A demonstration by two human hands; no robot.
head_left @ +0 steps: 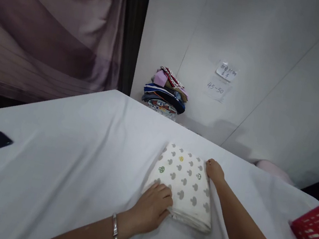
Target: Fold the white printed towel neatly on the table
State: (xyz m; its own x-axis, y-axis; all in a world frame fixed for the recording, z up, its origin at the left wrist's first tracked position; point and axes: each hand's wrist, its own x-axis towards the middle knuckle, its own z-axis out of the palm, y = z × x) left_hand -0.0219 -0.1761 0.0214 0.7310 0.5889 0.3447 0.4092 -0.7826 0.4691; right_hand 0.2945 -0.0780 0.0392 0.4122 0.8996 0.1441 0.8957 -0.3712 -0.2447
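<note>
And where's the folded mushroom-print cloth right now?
The cloth lies right of centre in the head view, on the white sheet, between the left hand and the right hand.

Red bskt [316,232] partly o/o frame

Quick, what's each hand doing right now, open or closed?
Left hand: fingers bent over the cloth's near-left corner; gripping or just resting, can't tell.
Right hand: fingers curled at its far-right corner; grip can't be told.

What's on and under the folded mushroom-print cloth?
On the folded cloth, the left hand covers the near left corner; the right hand is at its far right corner. White sheet shows around it; anything directly beneath is covered.
</note>
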